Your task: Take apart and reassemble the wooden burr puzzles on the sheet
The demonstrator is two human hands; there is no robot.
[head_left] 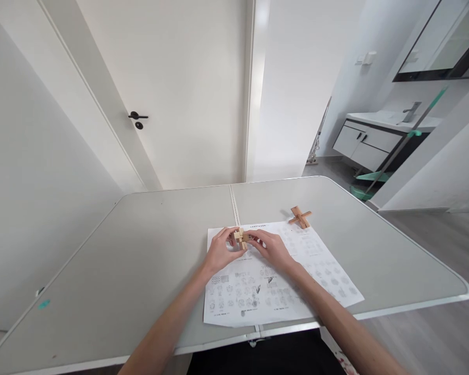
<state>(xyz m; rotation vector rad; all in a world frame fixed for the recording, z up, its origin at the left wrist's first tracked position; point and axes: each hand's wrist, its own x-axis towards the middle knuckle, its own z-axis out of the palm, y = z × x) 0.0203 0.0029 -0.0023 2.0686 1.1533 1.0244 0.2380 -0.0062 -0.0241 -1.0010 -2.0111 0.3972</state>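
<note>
A small wooden puzzle (241, 237) of interlocked blocks sits between both my hands, just above a printed instruction sheet (281, 291) spread on the grey table (140, 260). My left hand (221, 251) pinches the puzzle from the left with its fingers curled round it. From the right, my right hand (271, 248) grips the same puzzle with its fingertips. A second wooden piece, a cross of two flat sticks (300, 217), lies on the table beyond the sheet's far right corner, apart from both hands.
The table has a seam (234, 208) down its middle and rounded corners. A white door with a black handle (138, 116) stands behind it. At the right, a bathroom vanity (369, 140) and a green mop (375, 177) are on the floor.
</note>
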